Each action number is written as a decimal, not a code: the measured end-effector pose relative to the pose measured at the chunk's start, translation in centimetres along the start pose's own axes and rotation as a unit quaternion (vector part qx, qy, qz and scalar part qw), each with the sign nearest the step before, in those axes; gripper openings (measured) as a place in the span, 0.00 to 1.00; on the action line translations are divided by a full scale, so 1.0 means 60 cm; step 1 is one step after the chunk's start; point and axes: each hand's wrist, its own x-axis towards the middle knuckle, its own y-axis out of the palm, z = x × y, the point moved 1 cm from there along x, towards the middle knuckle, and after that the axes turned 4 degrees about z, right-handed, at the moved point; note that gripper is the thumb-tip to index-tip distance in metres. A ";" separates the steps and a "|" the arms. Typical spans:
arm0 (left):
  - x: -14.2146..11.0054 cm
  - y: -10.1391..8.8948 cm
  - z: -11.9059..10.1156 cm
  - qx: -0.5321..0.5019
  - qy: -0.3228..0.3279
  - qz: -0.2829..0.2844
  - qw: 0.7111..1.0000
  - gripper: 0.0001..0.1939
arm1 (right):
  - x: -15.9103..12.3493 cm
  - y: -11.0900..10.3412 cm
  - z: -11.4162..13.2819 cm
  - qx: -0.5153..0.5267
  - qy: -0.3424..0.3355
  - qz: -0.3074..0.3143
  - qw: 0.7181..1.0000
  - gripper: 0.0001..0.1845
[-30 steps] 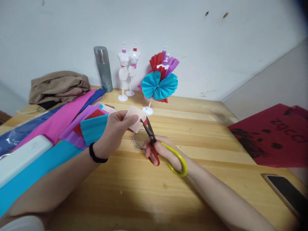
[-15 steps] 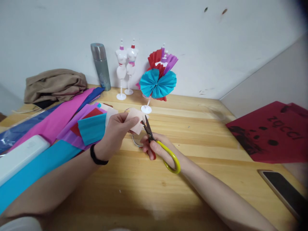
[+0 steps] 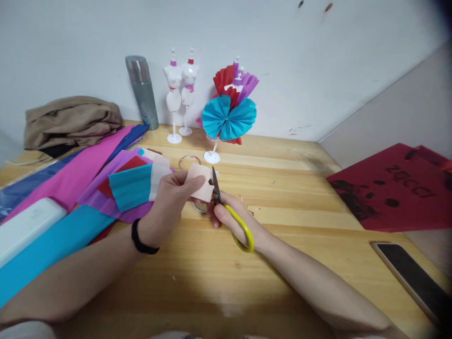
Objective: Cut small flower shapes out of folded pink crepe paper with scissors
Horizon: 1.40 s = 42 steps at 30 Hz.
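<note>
My left hand [image 3: 173, 195] pinches a small pale pink piece of paper [image 3: 200, 182] between thumb and fingers, above the wooden table [image 3: 226, 278]. In my right hand [image 3: 229, 214] is a pair of scissors [image 3: 243, 230] with yellow handles and dark blades. The blades straddle the paper's right edge, one in front and one behind. Under my hands a roll of tape [image 3: 189, 157] shows partly, along with part of another ring-shaped thing [image 3: 199, 207].
Coloured paper sheets [image 3: 130, 186] and a white box [image 3: 31, 226] lie at left, with brown cloth [image 3: 72, 121] behind. A flask [image 3: 143, 94], white mannequins [image 3: 173, 101] and a paper-dressed one [image 3: 229, 117] stand by the wall. A red bag [image 3: 391, 188] and phone [image 3: 406, 278] are at right.
The scissors have moved onto the paper's right edge, and the pale pink paper is turned more flatly towards me. The whole view has shifted slightly.
</note>
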 end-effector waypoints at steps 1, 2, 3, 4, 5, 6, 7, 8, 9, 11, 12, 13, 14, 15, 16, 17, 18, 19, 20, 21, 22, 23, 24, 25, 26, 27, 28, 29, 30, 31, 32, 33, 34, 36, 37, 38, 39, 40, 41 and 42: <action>0.000 0.001 0.001 0.002 0.002 -0.004 1.000 0.12 | 0.000 0.000 0.001 -0.004 0.000 -0.002 1.000 0.29; 0.000 0.002 0.002 0.003 0.003 -0.006 1.000 0.12 | 0.000 0.001 0.001 -0.005 0.001 -0.004 1.000 0.29; 0.000 0.003 0.003 0.002 0.005 -0.008 1.000 0.12 | 0.000 0.001 0.001 -0.007 0.004 -0.005 1.000 0.29; -0.001 0.004 0.005 -0.001 0.007 -0.009 1.000 0.12 | 0.000 0.002 0.000 -0.007 0.005 -0.006 1.000 0.29; -0.001 0.005 0.006 -0.004 0.009 -0.008 1.000 0.12 | 0.000 0.003 -0.001 -0.006 0.005 -0.007 1.000 0.29; -0.001 0.006 0.007 -0.008 0.011 -0.006 1.000 0.12 | 0.000 0.004 -0.002 -0.004 0.003 -0.007 1.000 0.29; -0.002 0.006 0.008 -0.010 0.013 -0.006 1.000 0.13 | 0.000 0.005 -0.003 0.000 0.001 -0.008 1.000 0.29; -0.003 0.007 0.009 -0.012 0.015 -0.009 1.000 0.13 | 0.000 0.005 -0.004 0.004 -0.002 -0.008 1.000 0.29; -0.004 0.008 0.009 -0.013 0.016 -0.013 1.000 0.13 | 0.000 0.006 -0.005 0.008 -0.005 -0.007 1.000 0.28; -0.005 0.009 0.010 -0.012 0.019 -0.018 1.000 0.13 | 0.000 0.006 -0.006 0.006 -0.007 -0.006 1.000 0.28; -0.005 0.009 0.010 -0.011 0.019 -0.017 1.000 0.13 | 0.000 0.006 -0.007 0.001 -0.008 -0.006 1.000 0.28; -0.005 0.009 0.011 -0.009 0.019 -0.015 1.000 0.13 | 0.000 0.006 -0.007 -0.005 -0.007 -0.006 1.000 0.28; -0.006 0.009 0.012 -0.007 0.018 -0.012 1.000 0.13 | 0.000 0.006 -0.007 -0.012 -0.006 -0.006 1.000 0.28; -0.006 0.010 0.012 -0.006 0.017 -0.009 1.000 0.13 | 0.000 0.006 -0.007 -0.017 -0.005 -0.007 1.000 0.29; -0.006 0.009 0.013 -0.005 0.015 -0.007 1.000 0.13 | 0.001 0.006 -0.007 -0.020 -0.004 -0.008 1.000 0.29; -0.006 0.009 0.014 -0.005 0.014 -0.005 1.000 0.13 | 0.001 0.006 -0.007 -0.023 -0.005 -0.008 1.000 0.30; -0.006 0.009 0.015 -0.007 0.013 -0.003 1.000 0.13 | 0.001 0.005 -0.007 -0.026 -0.007 -0.008 1.000 0.30; -0.006 0.009 0.015 -0.010 0.012 -0.001 1.000 0.13 | 0.001 0.005 -0.007 -0.028 -0.008 -0.008 1.000 0.30; -0.006 0.010 0.015 -0.013 0.013 0.001 1.000 0.13 | 0.001 0.005 -0.006 -0.031 -0.010 -0.008 0.999 0.30; -0.006 0.010 0.014 -0.014 0.014 0.001 1.000 0.13 | 0.001 0.005 -0.006 -0.035 -0.012 -0.006 0.999 0.31; -0.006 0.010 0.013 -0.016 0.015 -0.001 1.000 0.13 | 0.001 0.005 -0.006 -0.039 -0.015 -0.006 0.999 0.31; -0.006 0.011 0.012 -0.017 0.016 -0.004 1.000 0.13 | 0.001 0.004 -0.006 -0.043 -0.017 -0.005 0.999 0.32; -0.007 0.011 0.011 -0.018 0.017 -0.007 1.000 0.13 | 0.001 0.004 -0.006 -0.047 -0.020 -0.005 0.999 0.32; -0.007 0.012 0.010 -0.020 0.017 -0.010 1.000 0.13 | 0.002 0.004 -0.006 -0.051 -0.022 -0.005 0.998 0.33; -0.007 0.013 0.010 -0.023 0.016 -0.014 1.000 0.13 | 0.002 0.005 -0.007 -0.054 -0.024 -0.007 0.998 0.33; -0.007 0.014 0.009 -0.027 0.013 -0.018 0.999 0.13 | 0.002 0.005 -0.008 -0.056 -0.024 -0.010 0.998 0.33; -0.007 0.016 0.009 -0.029 0.009 -0.021 0.999 0.13 | 0.002 0.005 -0.009 -0.057 -0.023 -0.014 0.998 0.33; -0.008 0.017 0.009 -0.031 0.005 -0.025 0.999 0.13 | 0.002 0.006 -0.010 -0.057 -0.022 -0.016 0.998 0.33; -0.008 0.018 0.008 -0.032 0.001 -0.028 0.999 0.13 | 0.002 0.006 -0.011 -0.056 -0.023 -0.019 0.998 0.32; -0.008 0.019 0.008 -0.032 -0.003 -0.030 0.999 0.13 | 0.002 0.007 -0.013 -0.054 -0.023 -0.020 0.998 0.32; -0.009 0.020 0.008 -0.033 -0.005 -0.032 0.999 0.13 | 0.002 0.008 -0.014 -0.052 -0.023 -0.021 0.998 0.31; -0.009 0.021 0.008 -0.034 -0.006 -0.032 0.999 0.13 | 0.002 0.008 -0.015 -0.049 -0.024 -0.021 0.998 0.30; -0.009 0.022 0.008 -0.035 -0.007 -0.032 0.999 0.13 | 0.002 0.008 -0.016 -0.046 -0.026 -0.020 0.998 0.30; -0.009 0.023 0.008 -0.039 -0.007 -0.033 0.999 0.13 | 0.002 0.008 -0.016 -0.041 -0.031 -0.017 0.999 0.30; -0.009 0.023 0.008 -0.039 -0.006 -0.034 0.999 0.14 | 0.002 0.008 -0.016 -0.039 -0.033 -0.015 0.999 0.30; -0.009 0.022 0.008 -0.040 -0.006 -0.035 0.999 0.14 | 0.002 0.008 -0.016 -0.038 -0.035 -0.013 0.999 0.30; -0.009 0.022 0.008 -0.040 -0.006 -0.038 0.998 0.14 | 0.002 0.008 -0.016 -0.039 -0.036 -0.009 0.999 0.30; -0.009 0.021 0.009 -0.039 -0.007 -0.040 0.998 0.14 | 0.003 0.007 -0.015 -0.040 -0.035 -0.007 0.999 0.31; -0.008 0.021 0.010 -0.039 -0.007 -0.041 0.998 0.14 | 0.003 0.007 -0.016 -0.041 -0.035 -0.006 0.999 0.31; -0.008 0.020 0.010 -0.039 -0.008 -0.040 0.998 0.14 | 0.003 0.007 -0.016 -0.041 -0.036 -0.007 0.998 0.31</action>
